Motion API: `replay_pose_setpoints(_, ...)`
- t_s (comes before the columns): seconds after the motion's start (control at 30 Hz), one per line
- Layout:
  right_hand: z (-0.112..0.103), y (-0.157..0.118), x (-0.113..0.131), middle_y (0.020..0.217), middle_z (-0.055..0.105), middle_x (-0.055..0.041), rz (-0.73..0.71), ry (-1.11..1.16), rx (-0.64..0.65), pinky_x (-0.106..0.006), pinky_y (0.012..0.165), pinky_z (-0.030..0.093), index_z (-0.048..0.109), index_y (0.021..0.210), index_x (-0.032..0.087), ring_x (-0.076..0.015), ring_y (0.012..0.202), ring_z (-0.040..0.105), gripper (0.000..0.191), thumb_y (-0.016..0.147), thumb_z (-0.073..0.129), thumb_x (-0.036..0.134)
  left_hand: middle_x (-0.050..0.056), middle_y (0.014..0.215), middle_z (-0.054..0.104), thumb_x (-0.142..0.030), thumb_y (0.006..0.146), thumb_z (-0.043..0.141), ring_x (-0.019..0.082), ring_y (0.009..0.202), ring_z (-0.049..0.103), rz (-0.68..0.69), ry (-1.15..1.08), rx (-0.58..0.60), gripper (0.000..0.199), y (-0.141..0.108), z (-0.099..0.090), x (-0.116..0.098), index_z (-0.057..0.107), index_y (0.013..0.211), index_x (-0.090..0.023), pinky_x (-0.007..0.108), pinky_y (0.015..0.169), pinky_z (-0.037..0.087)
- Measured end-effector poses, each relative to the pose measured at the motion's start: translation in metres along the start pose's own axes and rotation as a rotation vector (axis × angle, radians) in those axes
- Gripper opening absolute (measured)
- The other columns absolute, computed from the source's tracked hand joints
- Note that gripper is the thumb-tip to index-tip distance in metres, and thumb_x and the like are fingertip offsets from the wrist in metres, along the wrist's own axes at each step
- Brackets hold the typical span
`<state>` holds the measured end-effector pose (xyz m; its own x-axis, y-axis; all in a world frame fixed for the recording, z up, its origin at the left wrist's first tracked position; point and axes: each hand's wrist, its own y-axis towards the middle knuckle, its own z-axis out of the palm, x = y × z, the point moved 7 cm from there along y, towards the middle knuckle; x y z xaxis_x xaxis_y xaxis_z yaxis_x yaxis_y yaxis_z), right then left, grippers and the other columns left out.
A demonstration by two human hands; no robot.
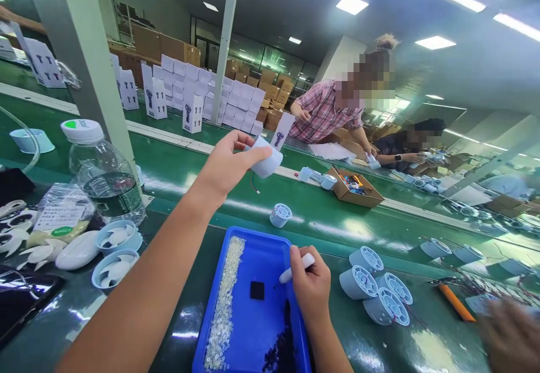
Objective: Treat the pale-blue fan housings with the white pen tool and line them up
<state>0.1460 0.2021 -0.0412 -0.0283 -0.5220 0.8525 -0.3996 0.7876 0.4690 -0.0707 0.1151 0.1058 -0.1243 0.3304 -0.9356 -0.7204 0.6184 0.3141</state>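
Observation:
My left hand [225, 165] is closed on a light-blue cylindrical fan housing [268, 162], held above the green belt. Thin wires [255, 184] with a small white plug hang below it. My right hand [311, 283] grips a white pen-shaped tool [291, 272] over the right side of a blue tray [242, 231]. The tool's tip points left and down. Inside the tray lie small clear rings [223, 305] along the left side, a black square [257, 290] in the middle and small black parts [280, 345] at the lower right. Another housing [280, 214] stands beyond the tray.
Several housings [375, 288] stand right of the tray. A water bottle [105, 176], white fan blades [42, 252] and a phone [25, 294] are at left. Across the belt are a small carton [356, 187] and co-workers [333, 108]. A blurred co-worker's hand [512, 331] reaches in at right.

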Motion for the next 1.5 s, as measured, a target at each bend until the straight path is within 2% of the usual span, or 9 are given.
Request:
replay_pose_setpoints(0.27, -0.003, -0.005, 0.009, 0.056, 0.04, 0.005, -0.048, 0.066, -0.019, -0.022, 0.052, 0.032, 0.041, 0.06, 0.02, -0.0103, 0.053, 0.037, 0.035, 0.089, 0.054, 0.033, 0.003, 0.082, 0.057, -0.031, 0.069, 0.072, 0.017, 0.079, 0.057, -0.025, -0.009, 0.029, 0.024, 0.0, 0.011, 0.008, 0.056, 0.081, -0.017, 0.029, 0.069, 0.046)
replay_pose_setpoints(0.43, 0.032, -0.016, 0.025, 0.054, 0.047, 0.0035, -0.12, 0.044, 0.377, -0.022, 0.049, 0.033, 0.045, 0.059, 0.02, -0.0103, 0.049, 0.041, 0.033, 0.087, 0.056, 0.031, 0.006, 0.088, 0.061, -0.03, 0.077, 0.063, 0.016, 0.083, 0.056, -0.175, -0.256, 0.123, 0.017, 0.004, 0.029, 0.038, 0.059, 0.084, -0.015, 0.029, 0.073, 0.048)
replay_pose_setpoints(0.47, 0.036, -0.017, 0.027, 0.055, 0.049, 0.0028, -0.114, 0.069, 0.41, -0.022, 0.049, 0.035, 0.046, 0.06, 0.02, -0.0105, 0.049, 0.043, 0.032, 0.088, 0.055, 0.032, 0.006, 0.088, 0.06, -0.03, 0.078, 0.062, 0.016, 0.083, 0.056, -0.208, -0.295, 0.135, 0.016, 0.005, 0.032, 0.047, 0.059, 0.083, -0.015, 0.028, 0.072, 0.049)
replay_pose_setpoints(0.53, 0.028, -0.013, 0.03, 0.062, 0.054, 0.0008, -0.113, 0.158, 0.305, -0.023, 0.053, 0.041, 0.051, 0.065, 0.02, -0.0124, 0.056, 0.05, 0.028, 0.089, 0.053, 0.033, 0.006, 0.084, 0.06, -0.031, 0.076, 0.062, 0.016, 0.078, 0.055, -0.286, -0.297, 0.149, 0.017, 0.005, 0.037, 0.068, 0.059, 0.08, -0.015, 0.028, 0.068, 0.049)
replay_pose_setpoints(0.63, 0.004, -0.003, 0.029, 0.078, 0.059, -0.0011, -0.113, 0.293, 0.014, -0.025, 0.063, 0.048, 0.056, 0.081, 0.021, -0.0145, 0.069, 0.058, 0.018, 0.092, 0.051, 0.035, 0.004, 0.075, 0.057, -0.034, 0.068, 0.066, 0.015, 0.07, 0.053, -0.392, -0.194, 0.184, 0.023, 0.003, 0.043, 0.095, 0.058, 0.074, -0.014, 0.028, 0.062, 0.048)
replay_pose_setpoints(0.73, -0.011, 0.002, 0.019, 0.088, 0.062, -0.0023, -0.044, 0.352, -0.137, -0.029, 0.071, 0.052, 0.056, 0.095, 0.022, -0.016, 0.076, 0.064, 0.015, 0.091, 0.052, 0.036, 0.005, 0.073, 0.059, -0.038, 0.064, 0.07, 0.016, 0.067, 0.054, -0.435, -0.12, 0.28, 0.029, -0.002, 0.052, 0.107, 0.061, 0.074, -0.012, 0.03, 0.063, 0.047)
replay_pose_setpoints(0.93, -0.015, 0.008, 0.006, 0.094, 0.07, -0.0084, 0.119, 0.344, -0.171, -0.033, 0.076, 0.053, 0.055, 0.101, 0.019, -0.0208, 0.085, 0.067, 0.027, 0.087, 0.058, 0.042, 0.004, 0.076, 0.06, -0.042, 0.063, 0.07, 0.016, 0.07, 0.054, -0.427, 0.016, 0.362, 0.034, -0.012, 0.066, 0.104, 0.061, 0.079, -0.013, 0.029, 0.065, 0.046)
replay_pose_setpoints(1.3, -0.012, 0.008, 0.001, 0.096, 0.071, -0.0098, 0.185, 0.391, -0.155, -0.033, 0.079, 0.052, 0.056, 0.101, 0.018, -0.022, 0.089, 0.066, 0.032, 0.085, 0.059, 0.046, 0.006, 0.083, 0.061, -0.042, 0.064, 0.07, 0.017, 0.075, 0.055, -0.393, 0.059, 0.382, 0.035, -0.014, 0.069, 0.103, 0.061, 0.082, -0.014, 0.03, 0.068, 0.045)
replay_pose_setpoints(1.5, -0.008, 0.007, 0.0, 0.095, 0.07, -0.0094, 0.207, 0.406, -0.123, -0.032, 0.081, 0.05, 0.055, 0.103, 0.017, -0.0218, 0.091, 0.065, 0.036, 0.085, 0.058, 0.048, 0.002, 0.075, 0.057, -0.043, 0.064, 0.063, 0.016, 0.07, 0.052, -0.458, 0.113, 0.395, 0.033, -0.017, 0.073, 0.103, 0.055, 0.079, -0.014, 0.03, 0.066, 0.046)
